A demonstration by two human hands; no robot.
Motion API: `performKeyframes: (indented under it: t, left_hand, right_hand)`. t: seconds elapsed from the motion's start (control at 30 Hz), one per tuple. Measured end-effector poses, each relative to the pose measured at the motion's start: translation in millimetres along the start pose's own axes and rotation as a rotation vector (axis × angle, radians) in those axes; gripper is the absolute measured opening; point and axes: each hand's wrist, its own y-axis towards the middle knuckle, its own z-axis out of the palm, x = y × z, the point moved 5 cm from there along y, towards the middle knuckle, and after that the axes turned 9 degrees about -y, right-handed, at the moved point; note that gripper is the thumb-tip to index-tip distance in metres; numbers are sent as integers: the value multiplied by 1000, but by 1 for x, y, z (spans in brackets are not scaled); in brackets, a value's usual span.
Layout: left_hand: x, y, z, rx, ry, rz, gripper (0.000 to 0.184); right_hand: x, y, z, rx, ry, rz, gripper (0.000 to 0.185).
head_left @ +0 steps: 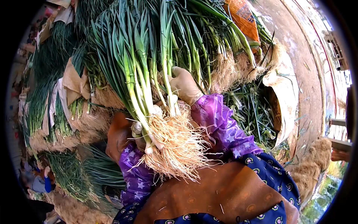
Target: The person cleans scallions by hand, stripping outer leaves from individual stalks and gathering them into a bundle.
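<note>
A bunch of green garlic stands in front of me, long flat leaves up, pale stems low and a thick mass of straw-coloured roots towards my lap. My left hand, in a pale glove, is mostly hidden behind the stems and roots, closed around the bunch's lower left side. My right hand, gloved in cream, has its fingers curled round stems at the bunch's right side. Purple star-print sleeves cover both forearms. A brown apron lies across my lap, under the roots.
Several more bundles with hanging roots lie beyond and to the left. An orange printed sack rests among them. Loose leaves fill an open pale sack on the right. Another person is at the lower left edge.
</note>
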Motion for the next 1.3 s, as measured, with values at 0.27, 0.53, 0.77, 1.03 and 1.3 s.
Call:
performKeyframes:
  t: [0.27, 0.53, 0.77, 1.03, 1.3]
  left_hand:
    - [-9, 0, 1, 42, 18, -26, 49]
    - [-18, 0, 7, 100, 16, -21, 48]
    - [-32, -5, 8, 208, -32, -54, 47]
    - [21, -5, -36, -189, -49, -123, 40]
    - [29, -10, -35, -73, -76, -205, 37]
  right_hand:
    - [11, -9, -24, -164, -36, 194, 46]
    - [-32, 22, -22, -207, 60, 265, 40]
    - [-60, 17, -105, -240, 682, 97, 21]
    - [40, -56, -8, 250, 1062, 40, 23]
    - [45, -45, -14, 329, 1010, -25, 31]
